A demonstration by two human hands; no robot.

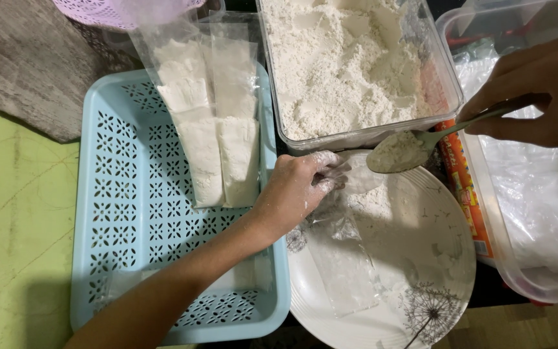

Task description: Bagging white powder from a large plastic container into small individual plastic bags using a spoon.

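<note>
My left hand (298, 187), dusted with flour, grips the mouth of a small clear plastic bag (340, 258) that lies on a white plate (447, 258) with a dandelion print. My right hand (540, 90) holds a metal spoon (405, 148) heaped with white flour, just above the bag's opening. Behind the plate stands a clear plastic tub of flour (350, 58).
A light blue perforated basket (124, 194) at the left holds several filled flour bags (214, 129). A clear container with plastic bags (537, 194) stands at the right, an orange packet (463, 187) beside it. A pink basket (104, 10) sits at the top left. Green floor mat at far left.
</note>
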